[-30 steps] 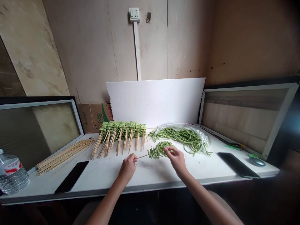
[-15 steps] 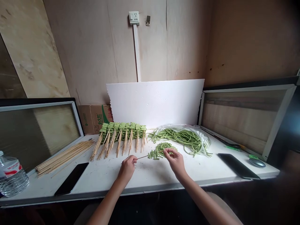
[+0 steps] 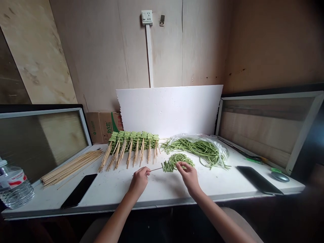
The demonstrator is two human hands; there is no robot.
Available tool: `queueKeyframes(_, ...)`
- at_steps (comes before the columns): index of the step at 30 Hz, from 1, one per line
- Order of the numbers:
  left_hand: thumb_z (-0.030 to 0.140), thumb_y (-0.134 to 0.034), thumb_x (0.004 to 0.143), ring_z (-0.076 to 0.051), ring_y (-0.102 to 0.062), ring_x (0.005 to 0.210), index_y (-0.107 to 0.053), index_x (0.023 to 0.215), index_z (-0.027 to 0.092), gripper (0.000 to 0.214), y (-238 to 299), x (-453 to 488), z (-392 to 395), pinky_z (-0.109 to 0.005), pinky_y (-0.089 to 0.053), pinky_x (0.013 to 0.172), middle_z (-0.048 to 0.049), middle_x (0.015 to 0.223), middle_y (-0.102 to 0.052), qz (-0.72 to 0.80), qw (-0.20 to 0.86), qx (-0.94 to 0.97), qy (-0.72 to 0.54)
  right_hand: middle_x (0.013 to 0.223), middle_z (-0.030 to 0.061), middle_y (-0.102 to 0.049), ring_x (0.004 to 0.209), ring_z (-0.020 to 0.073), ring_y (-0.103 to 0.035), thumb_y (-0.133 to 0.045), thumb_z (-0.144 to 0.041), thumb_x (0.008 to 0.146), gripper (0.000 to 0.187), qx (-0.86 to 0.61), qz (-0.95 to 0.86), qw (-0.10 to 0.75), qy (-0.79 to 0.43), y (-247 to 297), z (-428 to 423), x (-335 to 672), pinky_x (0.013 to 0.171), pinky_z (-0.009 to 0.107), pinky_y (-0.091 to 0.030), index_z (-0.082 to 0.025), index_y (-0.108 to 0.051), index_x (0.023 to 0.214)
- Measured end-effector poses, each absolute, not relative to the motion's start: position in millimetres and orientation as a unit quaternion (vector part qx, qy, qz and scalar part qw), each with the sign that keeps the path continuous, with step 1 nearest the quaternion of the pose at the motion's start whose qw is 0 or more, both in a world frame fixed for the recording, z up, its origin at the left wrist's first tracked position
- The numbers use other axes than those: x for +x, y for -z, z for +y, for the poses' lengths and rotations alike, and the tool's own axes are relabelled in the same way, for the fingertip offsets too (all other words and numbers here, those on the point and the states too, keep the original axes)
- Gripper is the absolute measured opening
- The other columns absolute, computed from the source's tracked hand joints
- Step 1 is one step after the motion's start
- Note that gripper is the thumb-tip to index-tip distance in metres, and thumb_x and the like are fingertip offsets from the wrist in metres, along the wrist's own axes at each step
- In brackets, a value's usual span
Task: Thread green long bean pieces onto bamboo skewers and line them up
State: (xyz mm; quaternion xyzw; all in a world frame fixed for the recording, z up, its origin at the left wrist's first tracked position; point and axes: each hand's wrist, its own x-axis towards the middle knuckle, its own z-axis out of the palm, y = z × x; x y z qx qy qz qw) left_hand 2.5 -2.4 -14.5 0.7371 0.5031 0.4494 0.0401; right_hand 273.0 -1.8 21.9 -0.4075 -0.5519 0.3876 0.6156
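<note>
My left hand [image 3: 139, 180] pinches the near end of a thin bamboo skewer [image 3: 155, 169] that carries a short row of cut green bean pieces [image 3: 168, 165]. My right hand [image 3: 188, 174] is closed at the skewer's far end, fingers pinched on a bean piece beside the row. Just behind it lies a small pile of cut bean pieces [image 3: 182, 158]. Both hands hover low over the white table [image 3: 113, 189].
Finished bean skewers [image 3: 133, 143] lie stacked at the back centre. Whole long beans [image 3: 199, 149] rest on a clear bag. Bare skewers [image 3: 72, 166], a phone [image 3: 79, 190] and a water bottle [image 3: 14, 187] are left; another phone [image 3: 259, 180], scissors [image 3: 253, 157] and a mouse [image 3: 279, 176] are right.
The hands and skewer stay in nearly the same spot; the right fingers have shifted slightly along the bean row. The camera has moved a little.
</note>
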Motion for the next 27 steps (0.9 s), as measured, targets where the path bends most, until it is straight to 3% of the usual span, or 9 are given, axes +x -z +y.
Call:
queueKeyframes(16,-0.006,-0.042,0.077,-0.017,-0.071,0.078,-0.07,0.091,0.019,0.04,22,13,-4,-0.025,-0.052,0.072,-0.0035,0.08,-0.073,0.516,0.016,0.725,-0.455,0.105,0.0108,-0.078,0.102,0.0317,-0.07,-0.081,-0.06,0.078,0.038,-0.406,-0.531,0.623,-0.406,-23,-8,266,0.084,0.039,-0.055,-0.022,-0.078,0.081)
queueKeyframes(18,-0.004,-0.043,0.079,-0.017,-0.07,0.076,-0.07,0.092,0.019,0.038,20,11,-2,-0.026,-0.051,0.072,-0.0035,0.08,-0.073,0.522,0.023,0.721,-0.455,0.112,0.0105,-0.077,0.102,0.0315,-0.07,-0.079,-0.061,0.079,0.039,-0.408,-0.539,0.611,-0.411,-25,-7,268,0.085,0.04,-0.055,-0.023,-0.08,0.086)
queueKeyframes(21,-0.001,-0.043,0.082,-0.017,-0.068,0.075,-0.07,0.093,0.02,0.036,17,5,0,-0.025,-0.05,0.07,-0.0033,0.081,-0.072,0.528,0.037,0.711,-0.463,0.122,0.0112,-0.075,0.107,0.0326,-0.068,-0.073,-0.062,0.085,0.045,-0.422,-0.555,0.591,-0.405,-22,1,273,0.088,0.042,-0.054,-0.025,-0.08,0.109)
queueKeyframes(24,0.0,-0.043,0.084,-0.017,-0.068,0.075,-0.07,0.093,0.02,0.035,15,1,2,-0.025,-0.049,0.068,-0.0033,0.081,-0.072,0.542,0.051,0.691,-0.475,0.114,0.0114,-0.075,0.106,0.0343,-0.065,-0.066,-0.059,0.09,0.045,-0.448,-0.631,0.549,-0.316,-13,12,278,0.09,0.048,-0.051,-0.027,-0.077,0.12)
queueKeyframes(27,0.0,-0.045,0.084,-0.017,-0.068,0.074,-0.07,0.092,0.02,0.033,14,0,2,-0.024,-0.048,0.067,-0.003,0.081,-0.072,0.555,0.05,0.682,-0.473,0.101,0.0115,-0.073,0.102,0.0354,-0.059,-0.069,-0.046,0.088,0.029,-0.478,-0.736,0.457,-0.144,-3,21,279,0.091,0.051,-0.047,-0.029,-0.082,0.107)
